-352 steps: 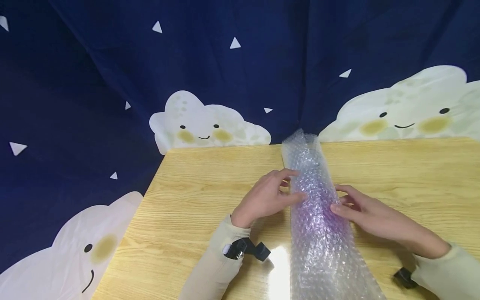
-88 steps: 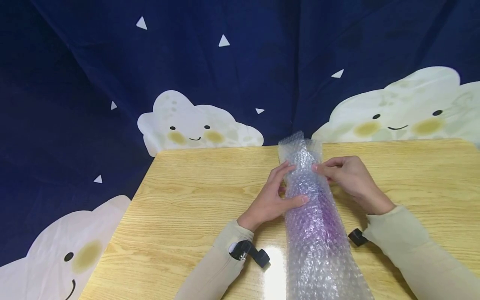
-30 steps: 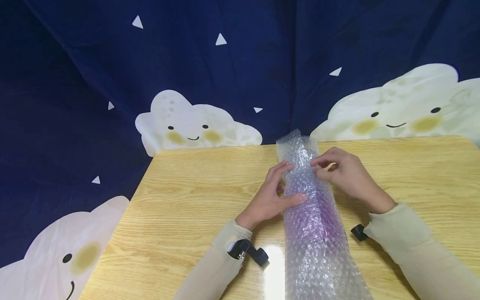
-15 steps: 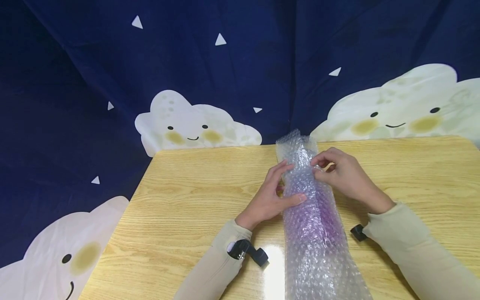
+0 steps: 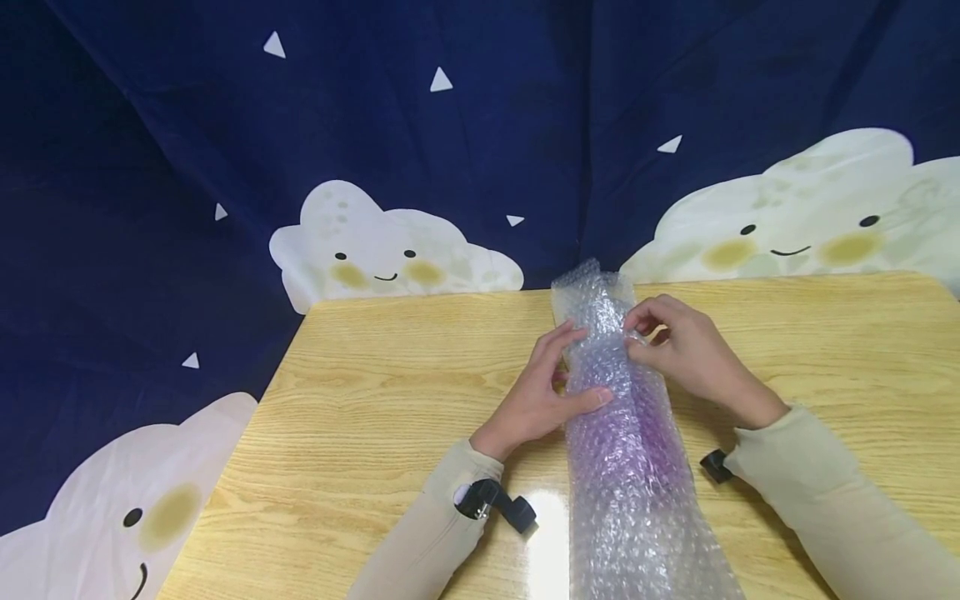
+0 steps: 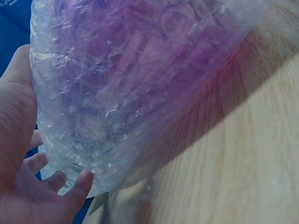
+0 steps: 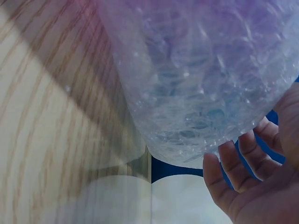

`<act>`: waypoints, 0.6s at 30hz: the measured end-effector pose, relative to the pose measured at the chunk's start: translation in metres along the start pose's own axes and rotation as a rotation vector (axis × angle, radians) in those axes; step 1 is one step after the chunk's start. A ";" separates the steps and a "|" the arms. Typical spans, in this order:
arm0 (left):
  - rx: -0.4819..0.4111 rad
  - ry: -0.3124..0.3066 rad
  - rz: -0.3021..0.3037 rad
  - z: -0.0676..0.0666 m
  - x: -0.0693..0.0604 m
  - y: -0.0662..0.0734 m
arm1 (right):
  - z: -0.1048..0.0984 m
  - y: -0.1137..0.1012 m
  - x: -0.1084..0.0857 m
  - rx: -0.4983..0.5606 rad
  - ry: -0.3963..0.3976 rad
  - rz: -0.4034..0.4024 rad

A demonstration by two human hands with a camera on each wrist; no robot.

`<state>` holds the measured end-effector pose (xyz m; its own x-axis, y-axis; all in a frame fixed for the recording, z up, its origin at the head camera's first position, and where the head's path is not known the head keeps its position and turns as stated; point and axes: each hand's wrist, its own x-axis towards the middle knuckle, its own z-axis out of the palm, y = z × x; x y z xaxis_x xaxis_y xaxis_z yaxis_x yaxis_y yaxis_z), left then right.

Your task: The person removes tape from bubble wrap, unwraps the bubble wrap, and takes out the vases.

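A long bundle of bubble wrap (image 5: 626,467) lies lengthwise on the table, with something purple inside showing blurred through the layers. My left hand (image 5: 531,400) holds its left side, thumb and index finger on top and spread apart. On the right side, farther up, my right hand (image 5: 693,350) pinches the wrap's edge between thumb and fingers. In the left wrist view the purple part of the bubble wrap (image 6: 126,70) fills the top, with curled fingers at its end. The right wrist view shows bent fingers beside the narrower end of the bubble wrap (image 7: 201,126).
The light wood table (image 5: 390,400) extends to both sides of the bundle. Behind it hangs a dark blue curtain (image 5: 375,108) with smiling clouds and white triangles. A black wrist camera (image 5: 517,512) sits on the left sleeve, another (image 5: 717,467) at the right sleeve.
Since the oldest frame, my right hand has moved up the bundle toward its far end and now pinches there. My left hand stays at the left side. Over the last second almost nothing moves.
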<state>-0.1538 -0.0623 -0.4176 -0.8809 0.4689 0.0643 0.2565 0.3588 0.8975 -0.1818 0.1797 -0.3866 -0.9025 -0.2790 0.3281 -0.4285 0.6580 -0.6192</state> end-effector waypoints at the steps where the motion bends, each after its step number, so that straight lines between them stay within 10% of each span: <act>1: 0.000 0.000 0.000 0.000 0.000 0.000 | 0.000 0.000 0.000 -0.002 0.001 -0.004; 18: 0.002 -0.003 0.003 0.000 -0.001 0.002 | 0.001 0.005 0.000 -0.004 -0.028 -0.026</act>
<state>-0.1526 -0.0624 -0.4156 -0.8789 0.4725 0.0655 0.2598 0.3591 0.8964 -0.1841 0.1826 -0.3907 -0.8921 -0.3152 0.3238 -0.4514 0.6533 -0.6079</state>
